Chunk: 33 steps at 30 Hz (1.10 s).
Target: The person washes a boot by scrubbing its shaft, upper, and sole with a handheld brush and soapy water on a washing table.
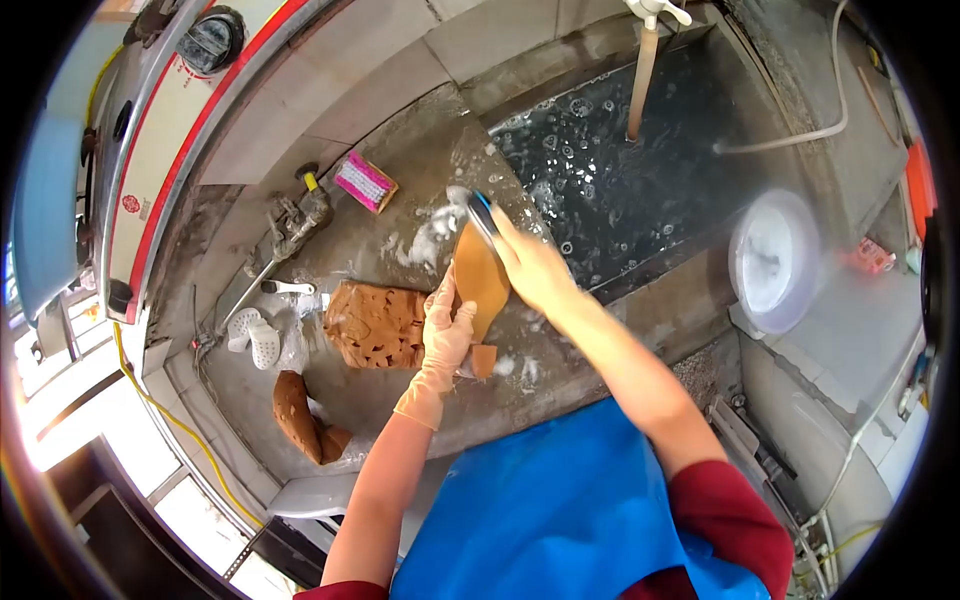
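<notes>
A tan, sole-shaped piece with a heel block (482, 285) lies tilted over the wet concrete counter. My left hand (446, 325), in a pale glove, grips its lower left edge near the heel. In my right hand (532, 262) is a blue and black brush (482, 213), pressed at the upper right edge of the sole; motion blurs this hand. White foam (430, 238) lies on the counter just left of the sole's front end. A brown perforated piece (375, 325) rests beside my left hand.
A pink brush (366, 182) sits near the wall. White insoles (262, 342) and a brown shoe piece (297, 415) lie at left. Behind, dark soapy water fills a basin (640, 150) under a tap pipe (643, 85). A whitish tub (770, 262) stands right.
</notes>
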Tool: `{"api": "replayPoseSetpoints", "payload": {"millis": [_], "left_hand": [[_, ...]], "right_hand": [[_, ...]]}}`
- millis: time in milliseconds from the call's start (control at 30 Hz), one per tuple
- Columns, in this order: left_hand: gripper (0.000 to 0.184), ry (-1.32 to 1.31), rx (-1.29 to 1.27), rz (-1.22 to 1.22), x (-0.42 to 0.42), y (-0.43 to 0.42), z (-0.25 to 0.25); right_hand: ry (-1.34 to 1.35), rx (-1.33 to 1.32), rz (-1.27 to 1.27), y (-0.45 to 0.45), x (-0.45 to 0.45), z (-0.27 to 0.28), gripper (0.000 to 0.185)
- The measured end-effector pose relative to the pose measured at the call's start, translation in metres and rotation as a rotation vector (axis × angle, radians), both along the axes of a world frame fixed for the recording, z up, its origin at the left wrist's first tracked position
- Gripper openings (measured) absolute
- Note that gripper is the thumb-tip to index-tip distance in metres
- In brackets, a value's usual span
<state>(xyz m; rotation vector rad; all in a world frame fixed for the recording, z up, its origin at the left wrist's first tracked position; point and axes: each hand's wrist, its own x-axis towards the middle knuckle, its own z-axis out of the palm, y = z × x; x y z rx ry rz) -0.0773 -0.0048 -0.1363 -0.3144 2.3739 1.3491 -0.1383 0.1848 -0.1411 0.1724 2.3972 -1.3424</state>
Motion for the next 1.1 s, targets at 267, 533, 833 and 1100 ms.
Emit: {"api": "replayPoseSetpoints", "payload": {"millis": [267, 533, 833, 1100], "left_hand": [[0.067, -0.03, 0.009, 0.019, -0.003, 0.003, 0.001], [0.065, -0.017, 0.132, 0.022, -0.007, 0.001, -0.003], [0.055, 0.135, 0.125, -0.128, -0.009, -0.009, -0.008], [0.055, 0.225, 0.042, -0.105, -0.005, -0.005, -0.012]], "right_hand": [[0.241, -0.143, -0.219, -0.004, 0.105, -0.033, 0.05], [0.206, -0.222, -0.357, -0.027, 0.107, -0.015, 0.052], [0.14, -0.127, -0.404, -0.058, 0.156, -0.005, 0.048], [0.141, -0.075, -0.459, -0.081, 0.171, -0.009, 0.049]]}}
